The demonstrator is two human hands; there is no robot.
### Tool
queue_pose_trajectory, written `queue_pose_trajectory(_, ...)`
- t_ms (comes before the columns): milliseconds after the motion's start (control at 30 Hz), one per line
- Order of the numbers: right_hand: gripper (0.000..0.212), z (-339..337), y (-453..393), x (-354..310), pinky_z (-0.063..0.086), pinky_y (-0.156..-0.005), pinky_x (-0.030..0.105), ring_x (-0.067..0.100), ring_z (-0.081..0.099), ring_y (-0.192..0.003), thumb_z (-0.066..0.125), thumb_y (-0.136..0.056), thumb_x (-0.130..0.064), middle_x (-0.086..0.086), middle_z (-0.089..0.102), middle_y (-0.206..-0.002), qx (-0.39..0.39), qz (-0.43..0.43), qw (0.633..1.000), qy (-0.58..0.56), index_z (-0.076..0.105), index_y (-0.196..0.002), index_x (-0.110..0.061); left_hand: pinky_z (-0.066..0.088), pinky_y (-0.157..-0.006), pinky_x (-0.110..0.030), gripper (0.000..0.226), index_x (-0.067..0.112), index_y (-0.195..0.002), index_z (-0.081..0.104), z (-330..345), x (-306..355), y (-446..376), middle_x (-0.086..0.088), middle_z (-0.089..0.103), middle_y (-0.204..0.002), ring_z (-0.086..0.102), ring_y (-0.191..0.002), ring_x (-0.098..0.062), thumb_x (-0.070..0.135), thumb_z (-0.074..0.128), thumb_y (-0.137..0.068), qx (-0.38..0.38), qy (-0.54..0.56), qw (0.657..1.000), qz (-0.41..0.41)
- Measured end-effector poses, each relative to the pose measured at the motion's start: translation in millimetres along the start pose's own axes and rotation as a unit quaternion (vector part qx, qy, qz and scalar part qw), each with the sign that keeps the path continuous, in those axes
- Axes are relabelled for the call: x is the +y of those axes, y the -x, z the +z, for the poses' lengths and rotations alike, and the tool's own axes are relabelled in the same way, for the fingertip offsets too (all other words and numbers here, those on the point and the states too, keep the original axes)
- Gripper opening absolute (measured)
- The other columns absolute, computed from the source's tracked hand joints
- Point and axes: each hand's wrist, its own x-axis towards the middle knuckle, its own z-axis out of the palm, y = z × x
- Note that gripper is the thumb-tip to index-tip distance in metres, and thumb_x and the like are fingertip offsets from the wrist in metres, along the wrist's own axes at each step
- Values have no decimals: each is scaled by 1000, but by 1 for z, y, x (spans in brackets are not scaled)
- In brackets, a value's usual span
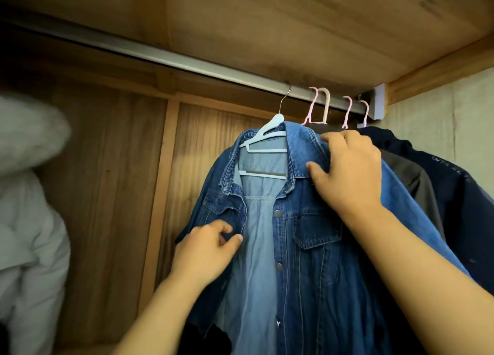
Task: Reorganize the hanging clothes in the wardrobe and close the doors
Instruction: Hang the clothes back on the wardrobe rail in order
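Denim jacket (315,234) hangs open on a white hanger (270,132) from the rail (187,62), at the right end beside dark coats (438,183) on pink hangers (318,106). I see my left hand (205,247) pinching the jacket's left front edge by the pocket. My right hand (350,170) grips its collar and shoulder. A pale padded coat (29,194) hangs blurred, well apart at far left.

We see two bare forearms, left hand (211,245) and right hand (350,173); no sleeves, rings or watch show.
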Motion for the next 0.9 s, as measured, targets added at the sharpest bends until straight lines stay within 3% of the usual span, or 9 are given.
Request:
queue_pose_trajectory(133,48,-20,54,-12,37,-84,42,35,54,-99,71,-73,-32,12,61,-105,15,-34,994,-100,60,-114,-9,50,-78,-32,26,29,-103,64,-2,16,30,12,63,-77,62,-84,-13,46,62,-83,9,8,1000,6)
queue_pose_trajectory(400,37,-70,196,-21,45,-71,29,12,52,-80,53,-78,-50,-11,55,-80,-130,-12,946,-295,61,-101,-22,48,-81,-34,37,26,-116,58,-26,24,160,11,50,-89,55,-84,-12,41,65,-83,30,-35,999,-1)
queue_pose_trajectory(467,36,-81,232,-24,45,-73,27,9,53,-80,56,-77,-49,-14,54,-80,-168,1,929,-331,61,-102,-24,48,-81,-32,38,25,-117,58,-39,25,197,15,47,-86,53,-82,-8,39,65,-83,23,-49,998,-16)
queue_pose_trajectory(700,37,-141,342,-53,43,-76,25,8,52,-86,71,-77,-33,-15,54,-85,-295,-10,835,-465,60,-111,-24,49,-74,-32,40,24,-118,58,-96,48,344,10,53,-89,54,-74,-7,43,63,-83,-17,-145,986,-84)
queue_pose_trajectory(833,35,-188,392,-82,37,-76,13,6,51,-84,63,-77,-39,-15,53,-82,-337,-34,769,-543,61,-107,-22,49,-77,-31,37,25,-120,56,-138,72,431,13,51,-87,53,-74,-4,38,63,-86,-34,-181,970,-157)
queue_pose_trajectory(900,34,-216,412,-101,41,-74,17,7,52,-82,63,-75,-39,-17,52,-81,-362,-55,724,-584,62,-105,-22,50,-76,-33,39,26,-118,57,-162,87,474,14,52,-84,53,-71,-4,44,60,-84,-33,-199,960,-192)
